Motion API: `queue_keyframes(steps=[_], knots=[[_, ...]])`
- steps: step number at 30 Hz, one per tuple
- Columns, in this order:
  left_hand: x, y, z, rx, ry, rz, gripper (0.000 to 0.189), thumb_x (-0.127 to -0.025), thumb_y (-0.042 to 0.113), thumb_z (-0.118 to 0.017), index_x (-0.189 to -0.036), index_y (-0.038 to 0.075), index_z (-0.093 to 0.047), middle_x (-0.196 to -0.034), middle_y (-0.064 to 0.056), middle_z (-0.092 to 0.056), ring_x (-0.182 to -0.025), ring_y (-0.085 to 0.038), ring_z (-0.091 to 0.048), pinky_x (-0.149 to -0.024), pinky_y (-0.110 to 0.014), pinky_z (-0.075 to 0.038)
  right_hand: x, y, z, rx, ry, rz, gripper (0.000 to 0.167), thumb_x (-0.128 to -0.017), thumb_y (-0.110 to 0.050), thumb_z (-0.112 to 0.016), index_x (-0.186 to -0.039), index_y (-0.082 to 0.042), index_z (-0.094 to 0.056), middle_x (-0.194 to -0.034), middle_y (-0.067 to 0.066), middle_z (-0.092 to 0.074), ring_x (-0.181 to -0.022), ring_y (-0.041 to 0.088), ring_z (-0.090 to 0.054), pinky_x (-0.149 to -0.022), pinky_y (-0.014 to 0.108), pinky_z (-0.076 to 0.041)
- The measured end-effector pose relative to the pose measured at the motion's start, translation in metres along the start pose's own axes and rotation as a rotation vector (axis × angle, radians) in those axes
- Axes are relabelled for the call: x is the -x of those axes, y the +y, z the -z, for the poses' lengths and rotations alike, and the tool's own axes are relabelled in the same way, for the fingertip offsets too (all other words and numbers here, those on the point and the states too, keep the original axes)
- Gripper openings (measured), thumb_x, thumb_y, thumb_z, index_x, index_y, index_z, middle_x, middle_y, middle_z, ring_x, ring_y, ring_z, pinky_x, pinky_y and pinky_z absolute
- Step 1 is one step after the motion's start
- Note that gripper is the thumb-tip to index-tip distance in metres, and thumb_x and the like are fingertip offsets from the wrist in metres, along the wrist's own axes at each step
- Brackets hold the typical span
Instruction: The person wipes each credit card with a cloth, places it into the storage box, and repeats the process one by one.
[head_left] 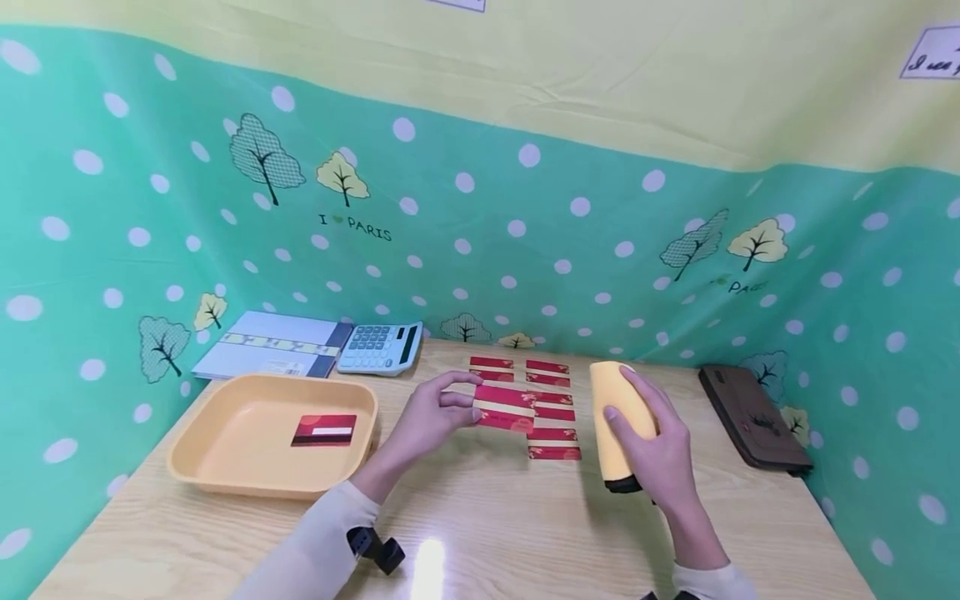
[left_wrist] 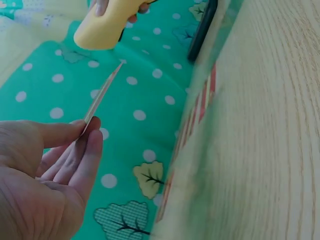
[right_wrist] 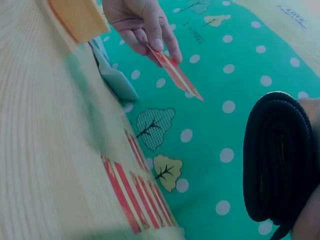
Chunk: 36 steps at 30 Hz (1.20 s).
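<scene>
In the head view, my left hand [head_left: 431, 417] pinches a red card [head_left: 504, 408] with a cream band between thumb and fingers, raised above the table. The left wrist view shows this card [left_wrist: 102, 95] nearly edge-on. My right hand [head_left: 660, 446] grips a yellow roll [head_left: 617, 396] with a black lower end, also off the table. Seen from the right wrist, that black end [right_wrist: 277, 155] has several wound, cloth-like layers; its exact kind I cannot tell. Several similar red cards [head_left: 553, 451] lie in two columns on the table, partly hidden behind the held card.
At left is a light orange tray [head_left: 225, 477] containing a red card [head_left: 324, 431] with a white strip. Behind it are a white-and-navy folder or box [head_left: 262, 337] and a blue calculator [head_left: 380, 348]. A brown wallet [head_left: 753, 417] lies far right. A green dotted curtain [head_left: 465, 217] hangs behind.
</scene>
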<state>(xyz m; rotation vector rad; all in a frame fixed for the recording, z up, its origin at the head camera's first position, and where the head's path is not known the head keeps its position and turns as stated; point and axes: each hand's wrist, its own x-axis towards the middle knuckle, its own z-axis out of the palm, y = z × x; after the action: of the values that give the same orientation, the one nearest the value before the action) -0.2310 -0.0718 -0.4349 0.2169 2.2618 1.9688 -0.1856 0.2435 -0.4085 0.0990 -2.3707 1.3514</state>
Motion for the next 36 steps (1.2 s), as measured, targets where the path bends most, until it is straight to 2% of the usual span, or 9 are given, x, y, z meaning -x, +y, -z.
queue_keyframes(steps=[5, 12, 15, 22, 28, 36], knots=[[0.006, 0.005, 0.007, 0.019, 0.033, -0.027, 0.046, -0.092, 0.004, -0.075, -0.134, 0.019, -0.065, -0.105, -0.011, -0.080, -0.093, -0.022, -0.079, -0.088, -0.035, -0.066, -0.001, -0.005, -0.007, -0.024, -0.004, 0.020, 0.058, -0.096, -0.017, -0.075, -0.148, -0.035, -0.056, -0.148, -0.005, -0.055, -0.100, 0.011, -0.057, -0.073, 0.018, -0.054], [0.005, 0.017, 0.013, 0.068, 0.049, -0.074, 0.049, -0.092, -0.001, -0.073, -0.137, 0.015, -0.063, -0.111, -0.016, -0.078, -0.098, -0.024, -0.078, -0.090, -0.035, -0.066, -0.003, -0.017, -0.023, -0.090, -0.024, 0.033, 0.058, -0.095, -0.017, -0.076, -0.146, -0.036, -0.057, -0.150, -0.005, -0.054, -0.100, 0.016, -0.058, -0.075, 0.021, -0.056], [0.005, 0.021, 0.013, 0.077, 0.051, -0.081, 0.051, -0.092, -0.002, -0.073, -0.139, 0.014, -0.062, -0.112, -0.017, -0.077, -0.098, -0.024, -0.078, -0.091, -0.034, -0.066, -0.004, -0.022, -0.031, -0.107, -0.048, 0.030, 0.057, -0.095, -0.019, -0.076, -0.146, -0.038, -0.057, -0.150, -0.004, -0.053, -0.096, 0.020, -0.059, -0.072, 0.024, -0.057], [0.004, 0.029, 0.011, 0.090, 0.039, -0.088, 0.049, -0.093, 0.000, -0.072, -0.137, 0.018, -0.062, -0.115, -0.016, -0.077, -0.100, -0.023, -0.078, -0.093, -0.035, -0.065, -0.001, -0.028, -0.047, -0.151, -0.081, 0.048, 0.056, -0.095, -0.017, -0.076, -0.146, -0.034, -0.058, -0.148, 0.000, -0.054, -0.089, 0.022, -0.062, -0.066, 0.026, -0.060], [0.007, 0.031, 0.012, 0.100, 0.033, -0.115, 0.051, -0.094, 0.001, -0.071, -0.141, 0.016, -0.059, -0.116, -0.017, -0.077, -0.101, -0.024, -0.078, -0.093, -0.036, -0.065, -0.001, -0.028, -0.058, -0.168, -0.115, 0.069, 0.057, -0.093, -0.017, -0.078, -0.142, -0.038, -0.060, -0.147, -0.002, -0.055, -0.086, 0.022, -0.065, -0.065, 0.028, -0.062], [0.008, 0.030, 0.008, 0.164, 0.022, -0.099, 0.049, -0.093, -0.004, -0.071, -0.138, 0.014, -0.061, -0.114, -0.019, -0.076, -0.097, -0.021, -0.078, -0.091, -0.034, -0.066, 0.000, -0.029, -0.064, -0.156, -0.104, 0.075, 0.057, -0.092, -0.016, -0.079, -0.140, -0.039, -0.061, -0.148, -0.003, -0.055, -0.084, 0.021, -0.066, -0.065, 0.027, -0.061]])
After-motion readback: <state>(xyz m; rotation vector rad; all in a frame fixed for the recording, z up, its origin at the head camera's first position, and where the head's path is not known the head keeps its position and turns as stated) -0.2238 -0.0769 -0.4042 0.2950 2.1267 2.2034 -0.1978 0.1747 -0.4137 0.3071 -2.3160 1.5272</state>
